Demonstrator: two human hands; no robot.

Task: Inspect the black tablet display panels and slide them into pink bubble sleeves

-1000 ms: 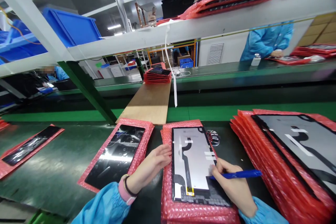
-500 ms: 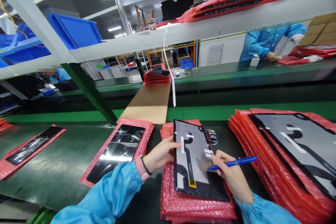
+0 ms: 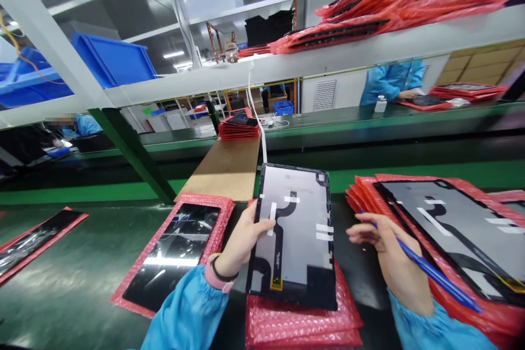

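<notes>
My left hand (image 3: pixel 245 238) grips the left edge of a tablet screen panel (image 3: pixel 305 240), thumb over its silver back and fingers behind. The panel is raised and tilted above a pile of red bubble-wrap bags (image 3: pixel 301 328). White tape strips, a dark flex cable and a yellow label show on its back. My right hand (image 3: pixel 396 260) is off to the panel's right, apart from it, with a blue pen (image 3: pixel 438 279) held across the palm. To the right, another screen panel (image 3: pixel 463 229) lies back up on a stack of red bags (image 3: pixel 361 197).
A glossy black screen (image 3: pixel 176 251) lies on red bubble wrap at the left, with another wrapped screen (image 3: pixel 36 240) farther left. A wooden board (image 3: pixel 223 169) bridges to the far bench. Overhead runs a white shelf (image 3: pixel 197 79). Across the bench, a person (image 3: pixel 388 82) handles panels.
My left hand has lifted and tilted the panel up from the pile. My right hand has moved right, away from the panel, and the pen now points down to the right.
</notes>
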